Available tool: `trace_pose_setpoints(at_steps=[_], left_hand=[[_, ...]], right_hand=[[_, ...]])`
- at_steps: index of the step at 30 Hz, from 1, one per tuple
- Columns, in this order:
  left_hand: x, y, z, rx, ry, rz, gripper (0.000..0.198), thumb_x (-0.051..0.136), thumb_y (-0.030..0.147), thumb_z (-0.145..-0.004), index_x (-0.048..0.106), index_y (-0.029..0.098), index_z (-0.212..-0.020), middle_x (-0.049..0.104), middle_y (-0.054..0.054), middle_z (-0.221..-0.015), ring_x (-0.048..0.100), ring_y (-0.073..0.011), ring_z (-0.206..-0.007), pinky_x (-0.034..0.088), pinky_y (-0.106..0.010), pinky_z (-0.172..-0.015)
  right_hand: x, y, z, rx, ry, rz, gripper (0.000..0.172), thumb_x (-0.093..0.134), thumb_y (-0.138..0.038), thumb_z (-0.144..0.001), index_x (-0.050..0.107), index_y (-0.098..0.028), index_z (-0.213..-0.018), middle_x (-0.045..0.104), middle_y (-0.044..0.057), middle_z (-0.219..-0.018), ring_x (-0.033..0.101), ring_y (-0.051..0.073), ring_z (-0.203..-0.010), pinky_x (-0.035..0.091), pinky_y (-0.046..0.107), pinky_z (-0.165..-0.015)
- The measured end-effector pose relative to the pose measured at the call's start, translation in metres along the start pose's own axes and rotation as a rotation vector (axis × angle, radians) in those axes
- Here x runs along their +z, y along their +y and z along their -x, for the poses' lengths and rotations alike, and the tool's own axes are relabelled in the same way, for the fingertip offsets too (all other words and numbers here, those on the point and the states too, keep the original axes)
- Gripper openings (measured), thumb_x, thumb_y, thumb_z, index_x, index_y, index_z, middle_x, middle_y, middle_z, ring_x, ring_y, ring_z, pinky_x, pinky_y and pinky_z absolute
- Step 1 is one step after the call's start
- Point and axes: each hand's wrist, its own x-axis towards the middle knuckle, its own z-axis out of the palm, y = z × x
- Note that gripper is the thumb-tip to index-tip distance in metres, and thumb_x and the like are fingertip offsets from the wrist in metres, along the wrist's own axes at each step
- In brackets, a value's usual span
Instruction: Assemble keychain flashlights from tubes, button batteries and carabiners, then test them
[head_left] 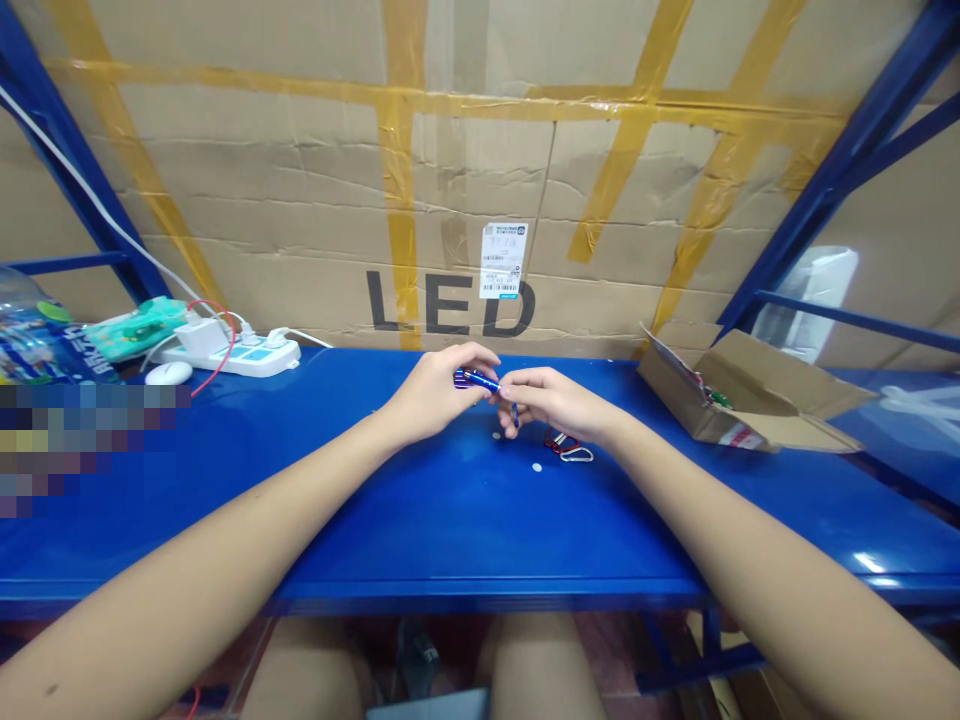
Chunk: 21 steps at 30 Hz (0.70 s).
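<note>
Above the middle of the blue table, my left hand [439, 392] is closed around a small shiny blue metal tube [483, 381]. My right hand [555, 400] pinches the near end of the same tube with thumb and forefinger. A small blue ring-like piece [515, 412] shows by its lower fingers; whether it joins the tube I cannot tell. Below the right hand lie a red carabiner [559, 441] and a silver carabiner [577, 455]. Two small white discs rest nearby, the closer disc [537, 467] lying in front of the hands.
An open cardboard box [720, 405] with small parts inside stands at the right. At the left are a white power strip [259, 358] with plugs and cables, a green-white packet [139, 328] and a large bottle [37, 330]. A big taped carton [315, 220] walls off the back.
</note>
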Motion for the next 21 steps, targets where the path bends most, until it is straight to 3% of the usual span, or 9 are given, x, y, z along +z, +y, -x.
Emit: trace_pose_setpoints(at_steps=[5, 10, 15, 18, 21], left_hand=[[0.0023, 0.0000, 0.0013, 0.049, -0.073, -0.056, 0.029, 0.063, 0.010, -0.079, 0.064, 0.019, -0.107, 0.071, -0.005, -0.104, 0.067, -0.0182, -0.097, 0.051, -0.031, -0.087], [0.0038, -0.0036, 0.0011, -0.004, -0.074, -0.066, 0.022, 0.063, 0.013, -0.079, 0.062, 0.018, -0.100, 0.069, -0.005, -0.100, 0.065, -0.0178, -0.088, 0.050, -0.030, -0.077], [0.0028, -0.0047, 0.0001, -0.125, -0.101, 0.004, 0.031, 0.066, 0.015, -0.074, 0.060, 0.018, -0.105, 0.067, -0.005, -0.097, 0.060, -0.0158, -0.077, 0.047, -0.030, -0.070], [0.0007, -0.0010, -0.0032, -0.223, -0.032, 0.121, 0.030, 0.066, 0.016, -0.073, 0.063, 0.016, -0.103, 0.067, -0.005, -0.095, 0.059, -0.0158, -0.078, 0.046, -0.030, -0.074], [0.0007, 0.0018, -0.0068, -0.377, 0.103, 0.398, 0.020, 0.062, 0.021, -0.079, 0.066, 0.015, -0.097, 0.068, -0.007, -0.093, 0.062, -0.0171, -0.085, 0.045, -0.029, -0.075]], right_hand=[[0.0046, 0.0027, -0.0033, -0.010, 0.033, 0.132, 0.026, 0.059, -0.037, -0.090, 0.059, -0.016, -0.075, 0.064, 0.001, -0.066, 0.062, 0.013, -0.058, 0.043, 0.025, -0.057], [0.0076, 0.0016, -0.0038, -0.068, 0.077, 0.233, 0.024, 0.057, -0.034, -0.090, 0.056, -0.018, -0.072, 0.058, -0.003, -0.057, 0.056, 0.012, -0.052, 0.043, 0.026, -0.056], [0.0059, 0.0064, -0.0059, -0.078, 0.130, 0.256, 0.023, 0.056, -0.034, -0.088, 0.059, -0.018, -0.073, 0.053, -0.005, -0.050, 0.052, 0.012, -0.048, 0.042, 0.027, -0.056], [0.0047, 0.0078, -0.0069, -0.066, 0.168, 0.242, 0.020, 0.055, -0.029, -0.085, 0.058, -0.018, -0.070, 0.053, -0.004, -0.050, 0.052, 0.012, -0.047, 0.042, 0.027, -0.055], [0.0065, 0.0074, -0.0071, -0.075, 0.194, 0.232, 0.016, 0.052, -0.023, -0.080, 0.057, -0.018, -0.066, 0.053, -0.004, -0.048, 0.053, 0.012, -0.045, 0.042, 0.027, -0.054]])
